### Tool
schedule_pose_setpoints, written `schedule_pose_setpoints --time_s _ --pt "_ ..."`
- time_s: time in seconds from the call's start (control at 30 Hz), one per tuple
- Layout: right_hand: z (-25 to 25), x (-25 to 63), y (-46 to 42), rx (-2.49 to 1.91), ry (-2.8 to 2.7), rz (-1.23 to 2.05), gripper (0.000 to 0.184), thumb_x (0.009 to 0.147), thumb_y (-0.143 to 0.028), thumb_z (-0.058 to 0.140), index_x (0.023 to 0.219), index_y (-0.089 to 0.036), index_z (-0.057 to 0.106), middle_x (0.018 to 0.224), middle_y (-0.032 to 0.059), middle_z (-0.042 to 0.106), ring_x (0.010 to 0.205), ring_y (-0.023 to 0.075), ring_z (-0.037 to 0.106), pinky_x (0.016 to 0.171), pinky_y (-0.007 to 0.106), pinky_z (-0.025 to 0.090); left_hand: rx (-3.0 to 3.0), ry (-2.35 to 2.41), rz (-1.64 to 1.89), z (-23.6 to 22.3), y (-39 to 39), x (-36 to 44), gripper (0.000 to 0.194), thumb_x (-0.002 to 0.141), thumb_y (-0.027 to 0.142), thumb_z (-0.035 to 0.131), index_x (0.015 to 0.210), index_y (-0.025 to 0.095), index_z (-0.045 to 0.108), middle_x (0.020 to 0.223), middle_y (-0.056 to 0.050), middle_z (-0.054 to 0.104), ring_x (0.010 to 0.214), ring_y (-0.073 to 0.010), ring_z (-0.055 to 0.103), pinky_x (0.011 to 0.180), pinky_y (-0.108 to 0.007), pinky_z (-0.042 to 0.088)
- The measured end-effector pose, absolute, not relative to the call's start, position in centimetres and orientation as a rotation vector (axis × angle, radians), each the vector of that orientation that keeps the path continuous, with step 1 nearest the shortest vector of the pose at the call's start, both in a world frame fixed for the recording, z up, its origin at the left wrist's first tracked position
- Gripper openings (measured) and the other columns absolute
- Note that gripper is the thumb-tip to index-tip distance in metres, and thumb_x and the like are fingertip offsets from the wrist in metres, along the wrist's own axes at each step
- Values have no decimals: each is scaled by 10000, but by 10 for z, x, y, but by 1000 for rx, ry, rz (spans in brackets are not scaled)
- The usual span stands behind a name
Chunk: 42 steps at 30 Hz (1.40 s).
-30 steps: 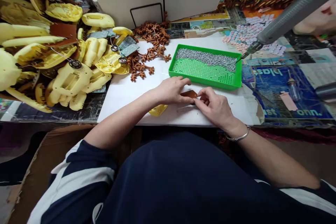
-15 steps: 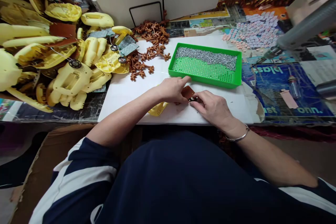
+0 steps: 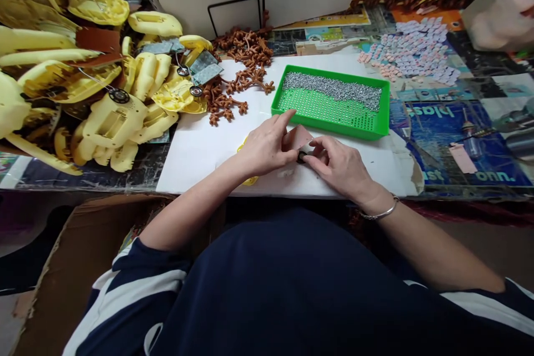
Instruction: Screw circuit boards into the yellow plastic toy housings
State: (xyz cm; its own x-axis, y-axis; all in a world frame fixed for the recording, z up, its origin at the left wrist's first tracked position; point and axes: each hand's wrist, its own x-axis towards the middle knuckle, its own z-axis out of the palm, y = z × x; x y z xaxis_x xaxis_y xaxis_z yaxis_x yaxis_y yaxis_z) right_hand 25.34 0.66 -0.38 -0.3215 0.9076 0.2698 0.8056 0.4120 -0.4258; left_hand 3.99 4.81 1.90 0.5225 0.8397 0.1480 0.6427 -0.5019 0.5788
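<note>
My left hand (image 3: 269,144) grips a thin brown circuit board (image 3: 298,136) between thumb and fingers, its face pale with glare. Closed in a pinch, my right hand (image 3: 340,167) has thumb and forefinger on a small round black speaker (image 3: 301,157) at the board's lower edge. The fingers cover part of both pieces. Beneath my left hand lies a yellow plastic shell (image 3: 249,180), mostly hidden. Just beyond my hands stands a green perforated tray (image 3: 329,127) with many small silver screws (image 3: 334,89) along its far side.
Yellow plastic shells (image 3: 114,128) with wired speakers are heaped at left. Brown branching plastic parts (image 3: 246,50) lie behind the white work sheet (image 3: 196,161). Small pale pieces (image 3: 417,47) spread at back right. A blurred metal tool (image 3: 521,128) is at the right edge.
The board has tilted and its face now catches the light. My right fingers stay at its edge, now on the round speaker. The grey tool arm at right has swung out of view.
</note>
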Motion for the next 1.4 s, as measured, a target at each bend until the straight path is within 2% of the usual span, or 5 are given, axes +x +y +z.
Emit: schedule_pose_setpoints --time_s 0.33,0.53,0.83,1.17,1.4 --pt "0 250 8 -1175 -2596 -193 273 1023 -283 501 1001 -193 757 800 46 702 638 173 612 503 289 313 2129 1131 1267 -2 17 20 637 893 427 666 1459 238 443 1124 -60 563 979 -175 587 732 -250 564" --pt "11 237 27 -967 -2486 89 279 1044 -272 444 1035 -144 691 930 102 706 819 196 647 719 294 496 1729 1181 1582 -12 -19 8 534 888 426 729 1362 293 521 1211 -53 516 1093 -181 593 839 -238 579" --pt "1 187 84 -617 -2541 304 217 1002 -179 472 1071 -140 675 1007 106 696 872 188 635 759 293 513 1461 1159 1753 -26 -45 -14 577 854 353 797 1367 372 534 1228 -18 542 1129 -163 601 1018 -281 543" --pt "4 190 87 -523 -2790 -81 272 1025 -121 413 1038 -138 684 1007 109 704 883 183 612 721 260 494 1487 1069 1616 -30 -49 -6 542 881 324 765 1366 324 522 1231 -51 543 1129 -177 619 989 -306 571" --pt "30 185 80 -703 -3043 -168 178 980 -80 520 953 -143 683 910 85 685 791 183 566 574 266 366 1460 1077 1586 -31 -38 -7 529 869 325 768 1338 302 525 1186 -47 537 1107 -183 609 973 -321 582"
